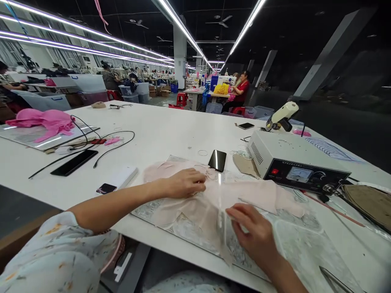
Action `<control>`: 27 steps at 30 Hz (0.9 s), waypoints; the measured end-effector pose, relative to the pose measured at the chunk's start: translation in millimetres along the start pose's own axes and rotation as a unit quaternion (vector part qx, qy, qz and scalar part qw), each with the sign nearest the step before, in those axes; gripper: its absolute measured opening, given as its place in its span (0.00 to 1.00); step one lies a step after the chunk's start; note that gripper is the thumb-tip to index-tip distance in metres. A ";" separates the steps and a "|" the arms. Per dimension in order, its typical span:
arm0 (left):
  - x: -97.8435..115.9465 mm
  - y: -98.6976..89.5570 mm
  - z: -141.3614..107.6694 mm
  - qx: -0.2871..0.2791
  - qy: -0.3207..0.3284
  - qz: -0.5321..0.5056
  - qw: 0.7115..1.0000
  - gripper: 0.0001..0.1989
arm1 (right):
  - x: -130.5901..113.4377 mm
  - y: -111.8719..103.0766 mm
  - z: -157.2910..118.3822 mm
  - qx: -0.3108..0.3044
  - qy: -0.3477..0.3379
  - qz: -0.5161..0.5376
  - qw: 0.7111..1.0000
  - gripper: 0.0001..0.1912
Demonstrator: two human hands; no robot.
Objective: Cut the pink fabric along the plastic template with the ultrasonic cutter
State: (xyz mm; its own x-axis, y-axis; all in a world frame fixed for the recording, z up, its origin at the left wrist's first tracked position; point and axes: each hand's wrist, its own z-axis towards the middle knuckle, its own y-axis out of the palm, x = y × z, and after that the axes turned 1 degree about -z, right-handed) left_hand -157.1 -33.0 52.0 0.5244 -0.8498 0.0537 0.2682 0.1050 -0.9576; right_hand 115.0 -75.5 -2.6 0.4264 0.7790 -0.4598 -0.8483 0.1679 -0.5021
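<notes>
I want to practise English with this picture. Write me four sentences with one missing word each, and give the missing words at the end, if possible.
The bright pink garment lies near the picture's ______ edge. The switch on the meter box is ______. The ______ hand is the one nearer the meter box. The bag in the background is ______.
Missing words: left; red; right; yellow.

Left hand (186,183) on pale pink fabric (201,209), right hand (253,230) beside it, black phone (217,160) beyond
</notes>
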 end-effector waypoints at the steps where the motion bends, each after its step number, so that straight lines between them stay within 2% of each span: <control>1: -0.1 7.1 -12.6 -0.005 0.013 0.008 1.000 0.12 | -2.5 9.5 -5.6 -0.025 -0.026 -0.003 0.999 0.14; 4: 1.9 26.7 -41.2 -0.011 0.034 0.024 0.999 0.13 | -8.8 29.2 -21.4 -0.063 -0.069 -0.020 0.995 0.16; 7: 4.5 36.2 -54.1 -0.014 0.042 0.030 0.999 0.13 | -12.8 33.8 -28.1 -0.075 -0.082 -0.042 0.993 0.16; 20: 16.6 31.0 -75.5 -0.007 0.047 0.039 0.998 0.10 | -26.3 34.1 -42.3 -0.105 -0.137 -0.103 0.980 0.13; 24: 26.2 29.0 -79.7 0.004 0.015 -0.009 1.000 0.10 | -21.8 40.5 -57.8 -0.122 -0.171 -0.182 0.961 0.15; 27: 35.3 36.8 -79.9 0.002 0.029 -0.002 1.000 0.12 | -12.5 45.7 -71.3 -0.116 -0.188 -0.218 0.951 0.13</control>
State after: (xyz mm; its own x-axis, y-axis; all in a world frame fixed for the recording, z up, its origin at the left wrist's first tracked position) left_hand -193.2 -100.4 -4.0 0.4750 -0.8791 0.0405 0.2736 0.1038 -0.9562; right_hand 93.3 -120.6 -72.0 0.5420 0.8343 0.1006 -0.5073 0.4202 -0.7524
